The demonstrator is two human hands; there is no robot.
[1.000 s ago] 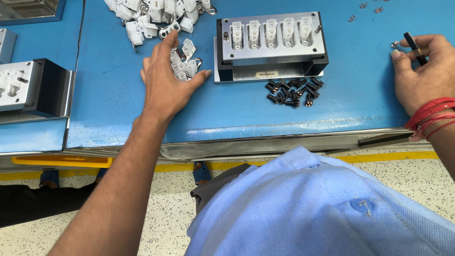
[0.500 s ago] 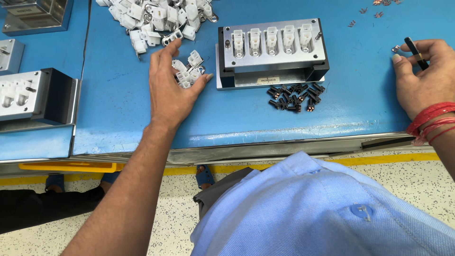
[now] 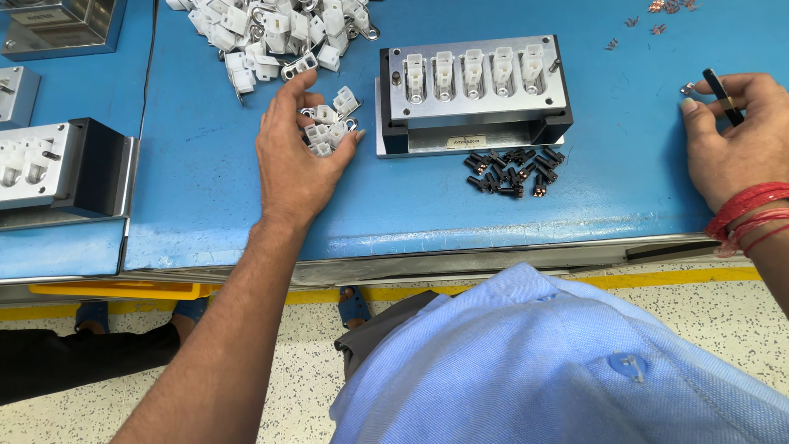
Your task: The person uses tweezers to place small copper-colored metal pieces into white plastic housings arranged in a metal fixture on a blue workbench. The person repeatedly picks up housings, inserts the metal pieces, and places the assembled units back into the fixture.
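The small cluster of white plastic connectors [image 3: 330, 125] lies just left of centre in the upper half of the frame, on the blue tabletop [image 3: 205, 197], and the left hand [image 3: 296, 160] is now curled over it, the thumb on the right side of the cluster and the index finger arched up toward the big pile of white connectors [image 3: 275, 33] at the top left. A second ago this hand lay flatter, the fingers spread beside the cluster; since then the fingers have drawn in, so it reads as gathering pieces under the palm. Whether any piece is already gripped cannot be told, since the fingers hide their undersides.

Just right of the cluster stands the metal fixture block [image 3: 475, 90], with five white connectors seated upright in its row of pockets; every pocket looks filled. Below it, touching its front edge or nearly so, lies a heap of small black parts [image 3: 514, 168].

At the far right edge, the right hand [image 3: 735, 140] rests on the tabletop, pinching a thin black tool [image 3: 722, 82] between thumb and fingers, its tip near a tiny metal piece [image 3: 687, 87]. It has barely shifted over the last second. Red threads [image 3: 752, 215] circle that wrist.

At the left edge sits a second fixture [image 3: 62, 164], well apart from both hands.
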